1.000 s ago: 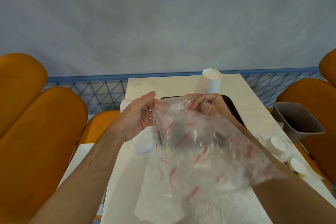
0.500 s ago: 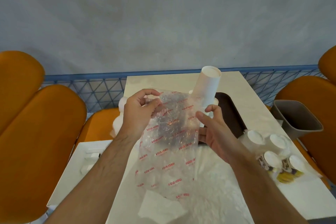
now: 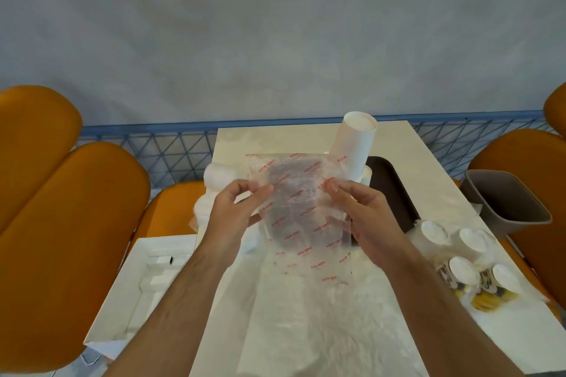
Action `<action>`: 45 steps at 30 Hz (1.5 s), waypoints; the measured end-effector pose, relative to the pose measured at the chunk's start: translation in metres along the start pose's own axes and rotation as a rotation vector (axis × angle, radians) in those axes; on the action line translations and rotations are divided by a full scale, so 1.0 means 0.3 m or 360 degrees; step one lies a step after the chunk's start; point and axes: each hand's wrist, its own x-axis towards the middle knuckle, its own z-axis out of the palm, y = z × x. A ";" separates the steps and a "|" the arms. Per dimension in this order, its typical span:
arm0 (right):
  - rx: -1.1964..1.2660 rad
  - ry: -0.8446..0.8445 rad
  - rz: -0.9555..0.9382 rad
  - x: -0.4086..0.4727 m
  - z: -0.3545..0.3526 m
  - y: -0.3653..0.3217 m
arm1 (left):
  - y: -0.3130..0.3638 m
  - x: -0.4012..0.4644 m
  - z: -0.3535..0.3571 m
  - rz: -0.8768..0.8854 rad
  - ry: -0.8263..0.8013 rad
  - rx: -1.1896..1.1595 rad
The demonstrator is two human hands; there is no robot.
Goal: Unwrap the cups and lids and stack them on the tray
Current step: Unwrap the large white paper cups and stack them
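I hold a clear plastic wrapper (image 3: 301, 214) with red lettering up over the table. My left hand (image 3: 235, 217) pinches its left edge and my right hand (image 3: 364, 217) pinches its right edge. Behind the wrapper a tall stack of white cups (image 3: 355, 144) stands upside down on the dark brown tray (image 3: 395, 193). Several wrapped cups (image 3: 468, 266) lie bottoms-up at the table's right side. A white wrapped bundle (image 3: 219, 180) sits at the table's left edge, partly hidden by my left hand.
More crumpled clear plastic (image 3: 321, 324) covers the near part of the white table (image 3: 428, 180). A grey bin (image 3: 505, 202) stands to the right. An open white box (image 3: 144, 285) lies at the left. Orange seats (image 3: 61, 223) flank the table.
The wrapper has been drawn out flat between both hands. My right hand moved up to pinch its right edge, and my left hand lowered slightly.
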 end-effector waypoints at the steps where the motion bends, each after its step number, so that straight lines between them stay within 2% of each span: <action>1: 0.0023 -0.0033 -0.0009 -0.004 -0.003 -0.001 | -0.004 -0.006 -0.005 -0.0053 -0.0061 0.0011; 4: -0.0011 -0.0137 -0.0005 -0.014 -0.013 -0.012 | -0.002 -0.019 -0.016 -0.0124 -0.0216 0.0066; 10: -0.0265 -0.0251 -0.0044 -0.004 -0.017 -0.030 | 0.029 -0.035 0.000 -0.0001 -0.0425 0.0164; 14: -0.0373 -0.0273 -0.0062 0.012 -0.021 -0.037 | 0.051 -0.039 0.012 0.0027 -0.0421 0.0264; 18: -0.0240 -0.0298 -0.0059 0.015 -0.047 -0.040 | 0.054 -0.034 -0.001 0.0090 -0.0391 0.0267; 21: -0.0336 -0.0339 -0.0019 0.022 -0.038 -0.033 | 0.056 -0.037 0.007 0.0152 -0.0415 0.0354; 26: -0.0351 -0.0196 -0.0021 0.035 -0.032 -0.055 | 0.059 -0.045 0.012 0.0173 -0.0377 0.0280; 29: -0.0232 -0.0184 0.0014 0.047 -0.028 -0.054 | 0.064 -0.052 0.002 0.0132 -0.0496 0.0196; 32: -0.0125 -0.0136 0.0071 0.057 -0.012 -0.056 | 0.048 -0.059 0.010 0.0073 -0.0657 0.0352; 34: -0.0132 -0.0173 0.0083 0.058 -0.019 -0.050 | 0.035 -0.057 0.021 0.0064 -0.0557 0.0313; 37: -0.0254 -0.0441 0.0132 0.025 -0.032 -0.032 | 0.025 -0.030 0.022 0.0014 -0.0259 0.0028; 39: -0.0332 -0.0549 0.0246 -0.001 -0.037 -0.013 | 0.028 -0.010 0.017 -0.0028 -0.0136 -0.0023; 45: -0.0275 -0.0526 0.0283 -0.034 -0.070 0.038 | 0.017 0.026 -0.003 -0.0102 0.0027 -0.0026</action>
